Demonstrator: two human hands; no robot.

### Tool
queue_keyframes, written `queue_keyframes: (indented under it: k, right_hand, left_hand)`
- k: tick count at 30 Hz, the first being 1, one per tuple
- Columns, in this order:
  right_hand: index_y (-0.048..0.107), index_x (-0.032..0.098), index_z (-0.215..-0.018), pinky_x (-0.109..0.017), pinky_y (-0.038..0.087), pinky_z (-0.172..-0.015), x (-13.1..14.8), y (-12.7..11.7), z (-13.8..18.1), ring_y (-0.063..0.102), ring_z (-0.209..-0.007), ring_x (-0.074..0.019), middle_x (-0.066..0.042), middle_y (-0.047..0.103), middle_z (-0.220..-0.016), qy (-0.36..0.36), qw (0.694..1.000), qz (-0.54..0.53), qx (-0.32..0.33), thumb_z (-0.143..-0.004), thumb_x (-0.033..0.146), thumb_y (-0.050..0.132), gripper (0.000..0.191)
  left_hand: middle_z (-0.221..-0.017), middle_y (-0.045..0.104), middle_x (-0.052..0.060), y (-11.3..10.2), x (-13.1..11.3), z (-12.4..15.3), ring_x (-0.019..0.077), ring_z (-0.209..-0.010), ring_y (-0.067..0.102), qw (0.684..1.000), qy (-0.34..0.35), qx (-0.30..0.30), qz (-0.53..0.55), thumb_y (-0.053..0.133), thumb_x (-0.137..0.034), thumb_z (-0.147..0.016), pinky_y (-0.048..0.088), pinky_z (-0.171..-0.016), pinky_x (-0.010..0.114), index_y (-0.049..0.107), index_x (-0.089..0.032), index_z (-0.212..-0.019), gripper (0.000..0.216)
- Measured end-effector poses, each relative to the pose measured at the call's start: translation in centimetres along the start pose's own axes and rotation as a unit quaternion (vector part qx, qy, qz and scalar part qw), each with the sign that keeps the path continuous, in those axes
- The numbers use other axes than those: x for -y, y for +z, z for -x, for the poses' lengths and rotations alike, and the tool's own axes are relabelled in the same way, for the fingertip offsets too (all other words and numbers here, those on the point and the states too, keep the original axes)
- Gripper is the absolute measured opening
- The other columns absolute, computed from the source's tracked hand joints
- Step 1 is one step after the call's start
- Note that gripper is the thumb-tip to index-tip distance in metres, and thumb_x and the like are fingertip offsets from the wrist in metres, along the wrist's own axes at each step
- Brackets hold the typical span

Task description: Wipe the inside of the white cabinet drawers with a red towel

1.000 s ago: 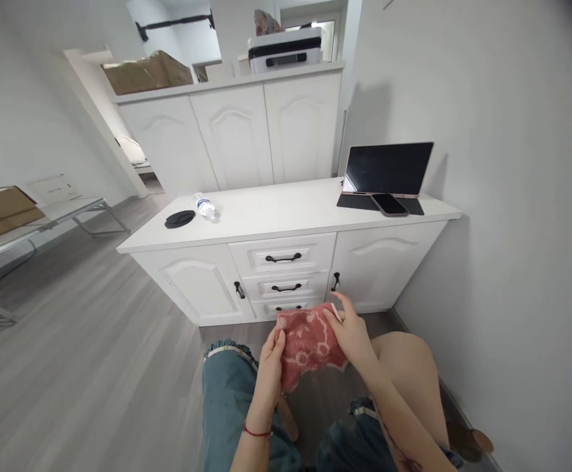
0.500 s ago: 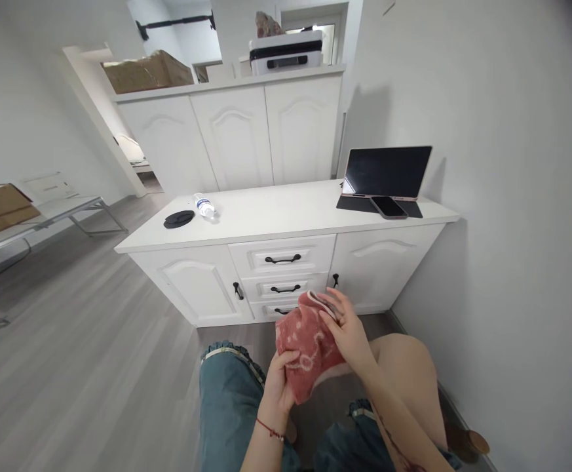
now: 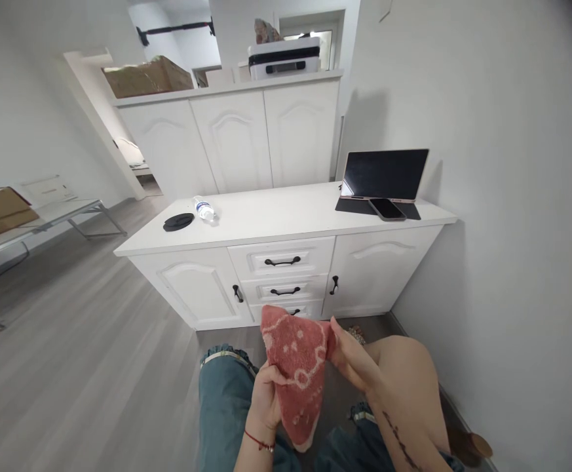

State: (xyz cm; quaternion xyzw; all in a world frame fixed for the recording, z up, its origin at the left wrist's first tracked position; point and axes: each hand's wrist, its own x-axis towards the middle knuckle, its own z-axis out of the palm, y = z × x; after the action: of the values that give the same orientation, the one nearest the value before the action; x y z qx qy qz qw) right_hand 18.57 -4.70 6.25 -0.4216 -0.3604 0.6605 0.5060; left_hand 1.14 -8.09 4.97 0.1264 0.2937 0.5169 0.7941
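A red towel (image 3: 295, 364) with a pale pattern hangs in front of me, low in the head view, over my jeans. My left hand (image 3: 265, 401) grips its left edge with the fingers curled round the cloth. My right hand (image 3: 352, 354) pinches the towel's upper right edge. The towel is folded into a rough triangle with one corner pointing up and a lower end hanging down between my knees.
A white sideboard (image 3: 276, 226) with drawers stands ahead, bearing a tablet (image 3: 384, 174), a phone (image 3: 386, 210), a water bottle (image 3: 204, 208) and a black disc (image 3: 178, 221). A taller white cabinet (image 3: 236, 137) is behind. A wall runs on the right; a low table (image 3: 30, 219) stands left.
The towel has been turned and refolded from a flat spread into a hanging triangle. My left hand has dropped lower and my right hand has slid to the right edge.
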Motion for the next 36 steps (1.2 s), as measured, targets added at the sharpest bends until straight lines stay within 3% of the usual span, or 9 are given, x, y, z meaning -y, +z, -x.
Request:
queue_keyframes:
  k: [6,11,16,18,21,25,27,31,36]
  right_hand:
    - [0.066,0.022,-0.096,-0.039,0.049,-0.085,0.9,-0.5,-0.4,0.064,-0.092,-0.0250,-0.006,0.072,-0.095,-0.099,0.984,0.132,-0.067,-0.076,0.056,0.061,0.040]
    - [0.059,0.021,-0.107,-0.045,0.044,-0.091,0.6,-1.3,-1.7,0.062,-0.093,-0.0281,-0.008,0.069,-0.097,-0.140,0.921,0.315,-0.182,-0.076,0.055,0.057,0.046]
    - [0.015,0.026,-0.146,-0.044,0.044,-0.095,-0.2,-1.6,-1.1,0.063,-0.098,-0.0240,-0.006,0.063,-0.110,-0.096,0.956,0.266,-0.074,-0.066,0.039,0.073,0.100]
    - [0.028,0.029,-0.143,-0.043,0.040,-0.100,-0.8,-1.6,-0.6,0.056,-0.112,-0.0240,-0.007,0.055,-0.122,-0.127,0.943,0.308,-0.012,-0.063,0.026,0.074,0.092]
    - [0.062,0.026,-0.111,-0.042,0.037,-0.103,-1.4,-1.5,0.0,0.049,-0.118,-0.0251,-0.008,0.047,-0.124,-0.183,0.881,0.436,-0.017,-0.066,0.009,0.059,0.048]
    - [0.068,0.026,-0.089,-0.047,0.036,-0.100,-0.5,-1.3,0.7,0.045,-0.118,-0.0286,-0.010,0.044,-0.124,-0.232,0.809,0.538,-0.044,-0.071,0.008,0.052,0.030]
    - [0.066,0.026,-0.092,-0.045,0.037,-0.099,0.6,-1.0,0.8,0.044,-0.118,-0.0276,-0.010,0.045,-0.126,-0.245,0.819,0.519,-0.002,-0.079,0.016,0.053,0.021]
    - [0.057,0.022,-0.099,-0.030,0.043,-0.085,1.9,0.4,0.0,0.056,-0.094,-0.0178,-0.005,0.059,-0.100,-0.209,0.892,0.391,0.091,-0.093,0.032,0.041,0.020]
    - [0.055,0.021,-0.093,-0.030,0.043,-0.081,-0.7,2.7,-2.3,0.056,-0.085,-0.0174,-0.001,0.061,-0.087,-0.131,0.949,0.286,0.031,-0.090,0.037,0.043,0.020]
  left_hand:
    - [-0.107,0.071,0.007,-0.5,-0.8,-1.2,0.0229,-0.102,0.064,0.984,0.079,-0.052,-0.148,0.075,-0.022,-0.067,0.047,-0.090,0.031,0.065,-0.019,-0.112,0.046]
    - [-0.074,0.071,0.000,-1.4,-0.6,-2.2,0.0153,-0.071,0.065,0.947,0.192,-0.093,-0.242,0.078,-0.032,-0.067,0.048,-0.071,0.026,0.039,-0.023,-0.139,0.082]
    - [-0.110,0.069,0.007,-1.0,-1.8,-1.2,0.0239,-0.108,0.058,0.899,0.238,-0.112,-0.351,0.069,-0.032,-0.075,0.041,-0.095,0.032,0.070,-0.023,-0.107,0.033]
    - [-0.117,0.066,0.006,-0.6,-2.3,-0.5,0.0259,-0.112,0.055,0.876,0.245,-0.102,-0.402,0.072,-0.024,-0.071,0.040,-0.096,0.033,0.070,-0.025,-0.108,0.037]
    - [-0.101,0.066,0.006,0.0,-3.1,0.4,0.0253,-0.096,0.057,0.810,0.247,-0.080,-0.526,0.068,-0.012,-0.068,0.042,-0.087,0.034,0.068,-0.028,-0.111,0.046]
    - [-0.091,0.058,0.006,0.2,-5.3,1.5,0.0247,-0.091,0.053,0.708,0.264,-0.064,-0.651,0.063,-0.015,-0.071,0.040,-0.088,0.037,0.073,-0.025,-0.080,0.017]
    - [-0.108,0.058,0.009,-0.5,-6.7,1.6,0.0275,-0.108,0.050,0.757,0.246,-0.017,-0.605,0.068,-0.019,-0.068,0.038,-0.095,0.038,0.071,-0.022,-0.073,0.007]
    - [-0.113,0.066,0.008,-3.5,-6.9,0.9,0.0308,-0.115,0.054,0.962,0.088,0.046,-0.254,0.066,-0.034,-0.073,0.041,-0.098,0.041,0.073,-0.022,-0.088,0.020]
    - [-0.093,0.075,0.007,-7.0,-2.3,0.4,0.0311,-0.116,0.057,0.998,-0.007,0.063,0.006,0.057,-0.045,-0.081,0.036,-0.105,0.046,0.076,-0.024,-0.086,0.029]
